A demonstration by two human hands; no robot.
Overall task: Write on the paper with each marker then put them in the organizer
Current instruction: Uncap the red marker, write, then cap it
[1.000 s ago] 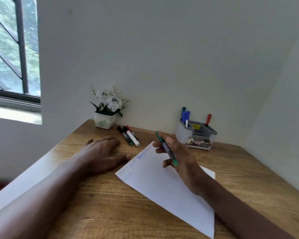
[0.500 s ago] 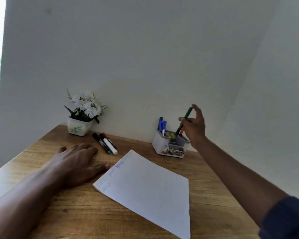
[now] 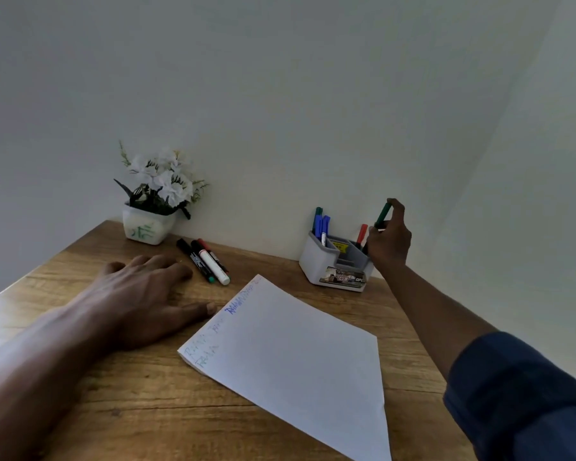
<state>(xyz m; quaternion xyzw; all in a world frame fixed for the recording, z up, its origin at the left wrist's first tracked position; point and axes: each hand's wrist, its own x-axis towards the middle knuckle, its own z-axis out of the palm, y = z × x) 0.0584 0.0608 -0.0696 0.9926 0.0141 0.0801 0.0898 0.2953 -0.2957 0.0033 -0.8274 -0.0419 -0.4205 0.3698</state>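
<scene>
Markers (image 3: 203, 261), three side by side, lie on the tabletop (image 3: 113, 410) at centre-left, just beyond the left hand (image 3: 140, 294), which lies flat and holds nothing. Right of the paper (image 3: 296, 361), the right hand (image 3: 391, 244) pinches a green marker (image 3: 382, 214) in its fingers (image 3: 398, 207). It is steeply tilted, lower end toward the organizer's (image 3: 316, 264) right compartment, beside a red marker (image 3: 362, 232).

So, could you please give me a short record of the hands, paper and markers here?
right hand: holds a green marker, tilted, over the organizer
left hand: flat on the table, left of the paper
paper: writing along its left edge
organizer: blue markers and a red marker standing inside
loose markers: three on the table near the flower pot
</scene>
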